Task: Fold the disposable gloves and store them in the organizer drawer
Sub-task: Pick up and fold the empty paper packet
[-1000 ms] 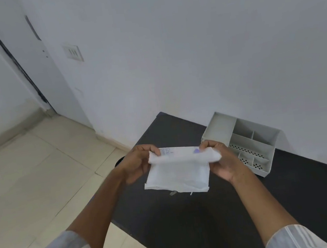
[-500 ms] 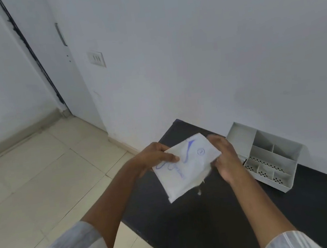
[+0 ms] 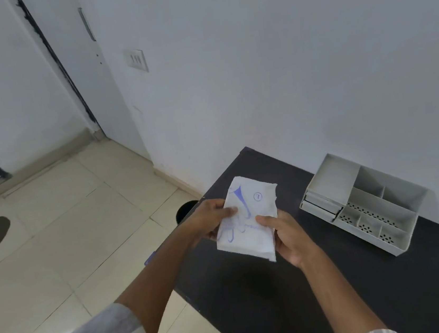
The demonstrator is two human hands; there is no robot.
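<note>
White and thin, with blue printed markings and a small circled mark near its top, a flat paper packet of disposable gloves (image 3: 248,219) is held up in the air above the near-left part of the matte black tabletop (image 3: 325,297), touching nothing but the two hands. The left hand (image 3: 210,217) grips the packet's left edge, its thumb lying across the front face and its fingers (image 3: 218,203) curled together behind the paper. The right hand (image 3: 290,236) holds the lower right side, thumb pressed flat on the front near the blue script and the other fingers wrapped behind, so both hands pinch the packet between thumb and fingers. The packet stands roughly upright, tilted a little to the right, its top edge ragged (whether it is torn open there cannot be told).

Well to the right of the hands, against the pale blue-grey wall (image 3: 284,75), sits a light grey plastic desk organizer (image 3: 361,204) with open top compartments, several of them with perforated floors, and two shallow drawers (image 3: 318,204) at its left end, both nearly flush with the body. The compartments look bare.

Cream floor tiles (image 3: 69,240) spread to the left, with a white door (image 3: 9,81) beyond and a switch plate (image 3: 136,60) on the wall.
</note>
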